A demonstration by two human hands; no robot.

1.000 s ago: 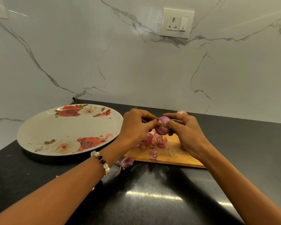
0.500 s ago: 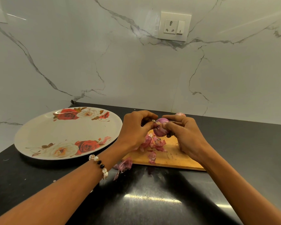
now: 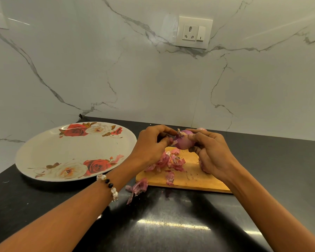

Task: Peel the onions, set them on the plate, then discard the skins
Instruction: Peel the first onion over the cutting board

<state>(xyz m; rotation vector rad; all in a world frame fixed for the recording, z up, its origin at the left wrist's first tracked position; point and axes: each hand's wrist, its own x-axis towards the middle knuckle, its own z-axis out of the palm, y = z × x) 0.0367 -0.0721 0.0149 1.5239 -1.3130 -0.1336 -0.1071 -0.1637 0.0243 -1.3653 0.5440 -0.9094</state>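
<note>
**Both hands on the onion, above the board**

Your right hand (image 3: 210,153) cradles the red onion (image 3: 184,141) with curled fingers, holding it up over the wooden cutting board (image 3: 189,179). Your left hand (image 3: 154,144) pinches a flap of skin at the onion's top end. Loose skins (image 3: 168,161) lie heaped on the board, and one piece (image 3: 137,187) sits on the black counter (image 3: 162,224) just off its corner. To your left, the floral plate (image 3: 44,153) rests on the counter.

Right hand (image 3: 210,151) grips onion (image 3: 184,142); left hand (image 3: 151,144) pinches its skin (image 3: 176,138).
</note>
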